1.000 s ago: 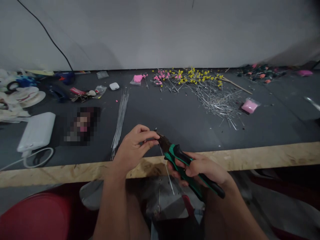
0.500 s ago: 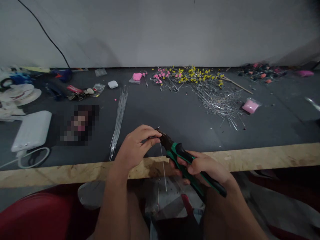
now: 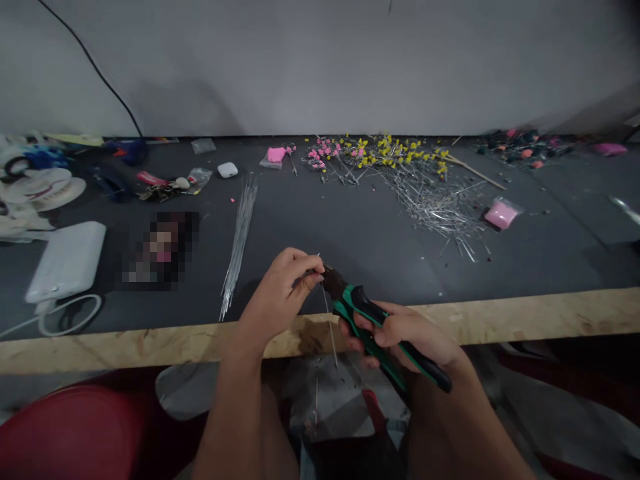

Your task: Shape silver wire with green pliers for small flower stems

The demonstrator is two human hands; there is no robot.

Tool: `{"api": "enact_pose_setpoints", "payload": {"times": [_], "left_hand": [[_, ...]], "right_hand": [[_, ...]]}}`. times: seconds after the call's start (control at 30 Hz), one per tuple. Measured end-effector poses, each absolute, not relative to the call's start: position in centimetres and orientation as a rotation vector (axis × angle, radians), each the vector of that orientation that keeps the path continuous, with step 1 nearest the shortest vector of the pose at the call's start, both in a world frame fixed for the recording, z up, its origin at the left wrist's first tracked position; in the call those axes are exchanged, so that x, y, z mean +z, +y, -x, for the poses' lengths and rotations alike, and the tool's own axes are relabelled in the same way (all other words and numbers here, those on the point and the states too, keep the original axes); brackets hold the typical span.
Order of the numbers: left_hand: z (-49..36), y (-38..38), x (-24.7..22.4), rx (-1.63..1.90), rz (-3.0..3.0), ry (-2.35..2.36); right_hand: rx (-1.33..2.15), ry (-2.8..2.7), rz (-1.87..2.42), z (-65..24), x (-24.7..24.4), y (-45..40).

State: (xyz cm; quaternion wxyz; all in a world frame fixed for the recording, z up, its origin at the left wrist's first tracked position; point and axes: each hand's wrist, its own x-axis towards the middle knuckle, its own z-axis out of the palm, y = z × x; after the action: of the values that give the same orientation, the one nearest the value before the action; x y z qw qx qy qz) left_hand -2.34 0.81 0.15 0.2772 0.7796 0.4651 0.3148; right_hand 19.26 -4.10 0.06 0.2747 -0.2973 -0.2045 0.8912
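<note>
Between thumb and fingertips, my left hand (image 3: 280,293) pinches a thin metal wire (image 3: 330,327) close to its upper end. The rest of the wire slants down past the table edge. My right hand (image 3: 405,333) is wrapped round the black and green handles of a pair of pliers (image 3: 367,327). The pliers' dark jaws meet the left fingertips at the wire; whether they bite on it is hidden by the fingers. To the left of my left hand lies a bundle of straight wires (image 3: 240,247) on the dark tabletop.
Wires tipped with yellow bits (image 3: 390,150) and pink bits (image 3: 325,152) lie at the back, beside a heap of loose wires (image 3: 435,203). A pink packet (image 3: 501,213) sits to the right. On the left are a white power bank (image 3: 67,260) and a white case (image 3: 227,170).
My left hand has shifted slightly right, closer to the pliers' jaws. The wire's lower end has swung a little right and up. My right hand's grip looks the same.
</note>
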Motion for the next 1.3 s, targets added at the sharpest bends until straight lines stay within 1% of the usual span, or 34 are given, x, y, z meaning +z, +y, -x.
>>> {"api": "enact_pose_setpoints", "payload": {"times": [0.27,0.47,0.67,0.8,0.93,1.07,1.17,1.3], "left_hand": [[0.2,0.5,-1.0,1.187,-2.170,1.346],[-2.1,0.6,-1.5,1.463,-1.945,1.467],[-3.4,1.0,-1.9,1.624,-1.798,1.602],[-3.3,1.4,-1.9,1.629,-1.832,1.604],[-2.9,1.8,-1.8,1.555,-1.803,1.554],[-2.8,2.0,-1.6,1.489,-1.631,1.498],[-2.6,2.2,-1.7,1.524,-1.490,1.468],[-1.7,2.7,-2.1,1.541,-1.489,1.340]], "right_hand": [[2.386,-0.492,0.728,-19.2,0.6,-4.0],[2.344,-0.467,0.673,-18.5,0.6,-3.9],[2.266,-0.544,0.837,-17.5,1.2,-3.8],[2.173,-0.688,0.995,-17.1,1.3,-3.8],[2.094,-0.822,1.082,-17.2,0.7,-3.9],[2.038,-0.836,1.109,-17.3,-0.1,-4.1],[2.009,-0.834,1.100,-17.3,-0.1,-4.1],[2.085,-0.745,1.040,-17.4,0.7,-3.9]]}}
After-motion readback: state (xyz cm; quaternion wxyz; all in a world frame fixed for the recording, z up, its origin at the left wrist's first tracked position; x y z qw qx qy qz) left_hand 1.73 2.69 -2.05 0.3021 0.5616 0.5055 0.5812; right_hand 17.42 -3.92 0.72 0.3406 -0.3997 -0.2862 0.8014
